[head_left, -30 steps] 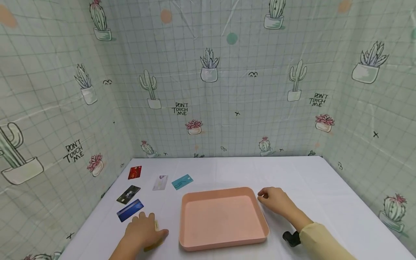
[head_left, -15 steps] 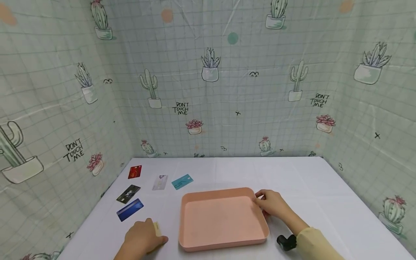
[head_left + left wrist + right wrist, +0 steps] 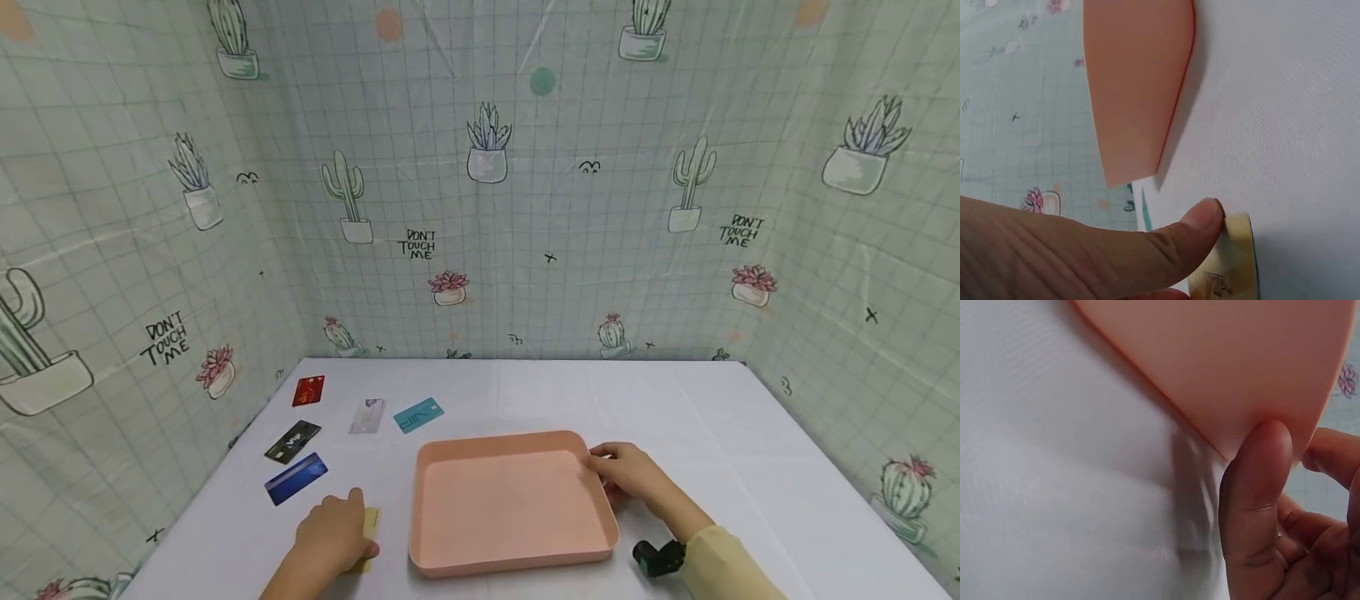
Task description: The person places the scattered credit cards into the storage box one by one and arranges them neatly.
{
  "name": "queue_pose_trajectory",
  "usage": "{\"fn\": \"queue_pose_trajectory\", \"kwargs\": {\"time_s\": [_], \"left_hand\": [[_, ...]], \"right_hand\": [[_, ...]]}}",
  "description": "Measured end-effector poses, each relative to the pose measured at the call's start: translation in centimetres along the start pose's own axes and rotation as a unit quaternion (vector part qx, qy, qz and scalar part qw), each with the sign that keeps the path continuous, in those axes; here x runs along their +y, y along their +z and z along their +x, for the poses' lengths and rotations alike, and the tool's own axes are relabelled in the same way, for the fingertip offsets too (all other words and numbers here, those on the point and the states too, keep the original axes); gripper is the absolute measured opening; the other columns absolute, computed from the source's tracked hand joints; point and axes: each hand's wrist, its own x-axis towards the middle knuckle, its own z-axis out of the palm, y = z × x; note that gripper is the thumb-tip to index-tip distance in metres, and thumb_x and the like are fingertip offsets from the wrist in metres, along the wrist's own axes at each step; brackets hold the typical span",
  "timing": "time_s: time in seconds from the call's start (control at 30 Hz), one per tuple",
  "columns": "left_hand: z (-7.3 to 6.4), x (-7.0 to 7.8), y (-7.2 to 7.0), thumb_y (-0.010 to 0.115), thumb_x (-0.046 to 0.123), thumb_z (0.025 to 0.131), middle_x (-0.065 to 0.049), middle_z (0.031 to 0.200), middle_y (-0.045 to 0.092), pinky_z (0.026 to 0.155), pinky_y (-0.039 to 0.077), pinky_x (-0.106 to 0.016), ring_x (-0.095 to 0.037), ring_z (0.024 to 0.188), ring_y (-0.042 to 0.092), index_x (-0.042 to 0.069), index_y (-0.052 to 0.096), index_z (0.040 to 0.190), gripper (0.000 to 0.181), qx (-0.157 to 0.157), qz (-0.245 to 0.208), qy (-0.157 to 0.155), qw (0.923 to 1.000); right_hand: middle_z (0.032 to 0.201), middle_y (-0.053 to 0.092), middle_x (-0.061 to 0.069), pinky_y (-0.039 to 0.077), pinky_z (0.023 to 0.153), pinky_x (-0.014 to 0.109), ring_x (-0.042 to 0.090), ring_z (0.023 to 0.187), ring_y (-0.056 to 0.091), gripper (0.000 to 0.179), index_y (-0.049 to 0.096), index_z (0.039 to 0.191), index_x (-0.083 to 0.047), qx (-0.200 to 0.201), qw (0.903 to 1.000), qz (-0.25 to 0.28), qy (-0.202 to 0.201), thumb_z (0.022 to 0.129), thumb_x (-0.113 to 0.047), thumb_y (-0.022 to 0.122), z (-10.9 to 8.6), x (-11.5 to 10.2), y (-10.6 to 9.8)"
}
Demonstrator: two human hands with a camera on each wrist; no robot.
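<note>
A yellow card (image 3: 371,521) lies under my left hand (image 3: 330,537) on the near left of the table; in the left wrist view the thumb sits at the edge of the printed yellow card (image 3: 1235,256). Fingers beyond are mostly hidden. The shallow pink tray (image 3: 513,508) stands flat in the middle. My right hand (image 3: 630,477) holds the tray's right side near its far corner. In the right wrist view, the thumb (image 3: 1263,462) presses the outer wall of the tray (image 3: 1241,362) and a finger reaches the rim.
Several cards lie left and behind the tray: blue (image 3: 296,479), black (image 3: 292,442), red (image 3: 308,391), pale (image 3: 367,416) and teal (image 3: 418,415). A black device (image 3: 658,558) is at the right wrist. Patterned cloth walls (image 3: 555,208) enclose the white table (image 3: 675,400).
My right hand has moved from beside the tray onto its right edge. My left fingers have drawn in around the yellow card, more of which now shows. The tray has barely moved.
</note>
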Motion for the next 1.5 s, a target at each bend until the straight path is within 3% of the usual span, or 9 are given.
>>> {"fn": "queue_pose_trajectory", "kwargs": {"time_s": [0.17, 0.37, 0.57, 0.77, 1.03, 1.33, 1.5], "left_hand": [[0.5, 0.0, 0.1, 0.094, 0.024, 0.072, -0.020, 0.093, 0.059, 0.077, 0.054, -0.050, -0.031, 0.081, 0.058, -0.009, 0.057, 0.119, 0.069, 0.004, -0.029, 0.012, 0.9995], [0.6, 0.2, -0.3, 0.096, 0.018, 0.069, -0.016, 0.091, 0.056, 0.079, 0.053, -0.050, -0.029, 0.081, 0.054, -0.006, 0.060, 0.114, 0.063, 0.007, -0.050, 0.020, 0.9985], [0.2, 0.1, -0.6, 0.093, 0.013, 0.071, -0.011, 0.091, 0.055, 0.079, 0.052, -0.046, -0.027, 0.082, 0.052, 0.001, 0.061, 0.106, 0.049, -0.018, -0.104, 0.034, 0.9938], [0.0, 0.0, -0.5, 0.094, 0.015, 0.066, -0.010, 0.091, 0.053, 0.080, 0.052, -0.047, -0.027, 0.083, 0.051, 0.002, 0.062, 0.107, 0.053, -0.022, -0.095, 0.045, 0.9942], [0.4, -0.6, -0.4, 0.091, 0.016, 0.065, -0.009, 0.096, 0.058, 0.086, 0.053, -0.051, -0.026, 0.088, 0.053, 0.000, 0.060, 0.122, 0.066, 0.025, -0.060, 0.090, 0.9938], [0.9, -0.5, -1.1, 0.086, 0.012, 0.066, -0.009, 0.100, 0.059, 0.089, 0.056, -0.050, -0.024, 0.091, 0.054, 0.003, 0.059, 0.117, 0.059, 0.103, -0.040, 0.124, 0.9861], [0.7, -0.2, -1.3, 0.084, 0.013, 0.065, -0.007, 0.099, 0.057, 0.084, 0.055, -0.046, -0.023, 0.091, 0.051, 0.007, 0.058, 0.108, 0.050, 0.154, -0.023, 0.149, 0.9765]], "right_hand": [[0.090, 0.070, 0.008, 0.053, 0.057, 0.026, 0.012, 0.063, 0.059, 0.053, 0.052, 0.139, 0.008, -0.024, 0.9978, 0.059, 0.019, 0.100, -0.027, 0.063, 0.3, 0.4, -0.2], [0.078, 0.063, 0.004, 0.050, 0.054, 0.024, 0.010, 0.058, 0.056, 0.056, 0.048, 0.139, 0.009, -0.049, 0.9946, 0.090, 0.017, 0.102, -0.029, 0.062, 0.5, 0.5, -0.3], [0.073, 0.060, 0.003, 0.049, 0.053, 0.024, 0.010, 0.055, 0.054, 0.055, 0.049, 0.138, 0.010, -0.050, 0.9934, 0.101, 0.015, 0.102, -0.028, 0.062, 0.5, 0.6, -0.1], [0.073, 0.059, 0.002, 0.048, 0.052, 0.023, 0.008, 0.054, 0.052, 0.056, 0.046, 0.142, 0.010, -0.060, 0.9897, 0.130, 0.012, 0.101, -0.024, 0.062, 0.5, 0.6, 0.5], [0.069, 0.060, 0.002, 0.047, 0.053, 0.023, 0.008, 0.054, 0.052, 0.055, 0.049, 0.145, 0.008, -0.040, 0.9909, 0.128, 0.013, 0.100, -0.019, 0.063, 0.5, 0.2, 0.8], [0.074, 0.062, 0.004, 0.047, 0.054, 0.023, 0.010, 0.058, 0.055, 0.050, 0.055, 0.140, 0.009, 0.020, 0.9927, 0.118, 0.016, 0.097, -0.015, 0.066, 0.6, 0.1, 0.6], [0.074, 0.061, 0.004, 0.046, 0.052, 0.022, 0.009, 0.057, 0.054, 0.050, 0.055, 0.140, 0.010, 0.030, 0.9924, 0.119, 0.012, 0.096, -0.014, 0.065, 0.7, 0.2, 0.8]]}}
